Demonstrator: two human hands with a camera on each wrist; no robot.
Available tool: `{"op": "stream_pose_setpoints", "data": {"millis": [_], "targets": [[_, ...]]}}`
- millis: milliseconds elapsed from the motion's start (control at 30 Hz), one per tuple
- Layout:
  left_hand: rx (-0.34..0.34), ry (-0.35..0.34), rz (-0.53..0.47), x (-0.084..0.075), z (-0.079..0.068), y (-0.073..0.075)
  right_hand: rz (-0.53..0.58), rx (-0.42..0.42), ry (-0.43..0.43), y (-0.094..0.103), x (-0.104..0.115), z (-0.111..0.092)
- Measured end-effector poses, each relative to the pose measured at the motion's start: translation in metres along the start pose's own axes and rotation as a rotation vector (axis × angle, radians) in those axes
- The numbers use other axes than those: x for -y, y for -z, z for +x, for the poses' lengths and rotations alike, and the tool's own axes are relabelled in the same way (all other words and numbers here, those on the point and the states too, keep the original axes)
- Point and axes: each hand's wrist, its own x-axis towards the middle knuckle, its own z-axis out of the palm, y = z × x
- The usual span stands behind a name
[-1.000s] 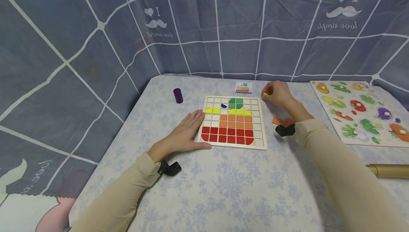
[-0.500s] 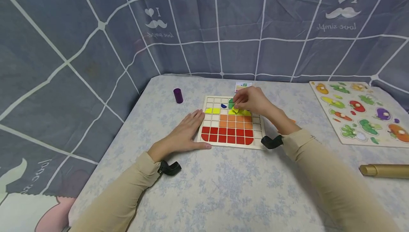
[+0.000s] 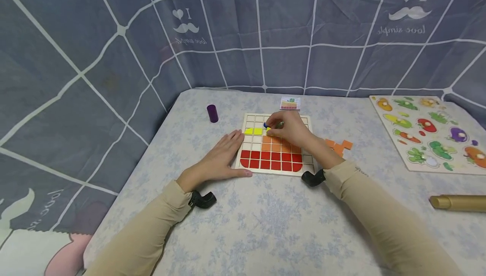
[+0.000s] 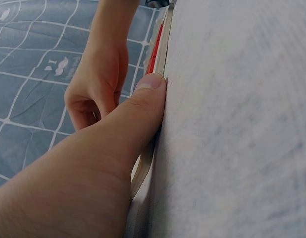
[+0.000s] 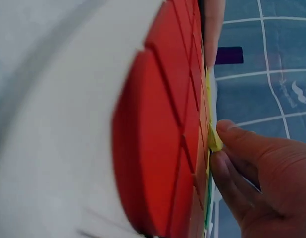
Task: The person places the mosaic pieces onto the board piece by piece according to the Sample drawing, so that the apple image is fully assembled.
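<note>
A pale wooden grid board [image 3: 308,160] lies in the middle of the table, with rows of red tiles [image 3: 265,159], orange tiles [image 3: 271,143] and yellow tiles [image 3: 258,131] in its cells. My left hand [image 3: 216,158] rests along the board's left edge, fingers straight, thumb at the front corner. Over the upper part of the board, my right hand [image 3: 292,128] pinches a small yellow tile [image 5: 215,139] between thumb and finger, tilted at the yellow row. A dark blue piece [image 3: 265,125] shows right by the fingertips. The green tiles are mostly hidden behind this hand.
Loose orange tiles [image 3: 338,146] lie right of the board, near my right forearm. Behind it sits a small picture card [image 3: 290,103]. A purple cylinder [image 3: 212,114] stands back left; a vegetable puzzle board [image 3: 425,136] and a brown tube [image 3: 459,203] lie at right.
My right hand has carried the yellow tile from beyond the board's right edge leftward to the yellow row, beside the blue piece. My left hand has stayed still.
</note>
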Motion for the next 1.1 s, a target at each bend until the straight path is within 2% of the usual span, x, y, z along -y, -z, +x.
{"op": "stream_pose_setpoints", "data": {"millis": [300, 533, 633, 867, 1000, 1100], "targets": [[-0.014, -0.018, -0.007, -0.004, 0.002, 0.001, -0.099, 0.008, 0.043, -0.003, 0.008, -0.009], [-0.012, -0.019, -0.021, -0.005, 0.001, 0.000, -0.234, 0.008, 0.040, -0.006, 0.017, -0.015], [-0.008, -0.017, -0.014, -0.004, 0.001, 0.000, -0.251, 0.013, 0.049, -0.003, 0.019, -0.021], [0.004, 0.007, -0.010, -0.002, 0.000, 0.000, -0.171, -0.033, 0.039, 0.018, 0.015, -0.043], [0.008, 0.013, -0.016, -0.002, -0.001, 0.000, -0.165, -0.049, -0.009, 0.038, 0.008, -0.059], [0.009, 0.021, -0.022, -0.002, -0.002, 0.000, -0.178, -0.041, -0.078, 0.055, 0.003, -0.070]]}}
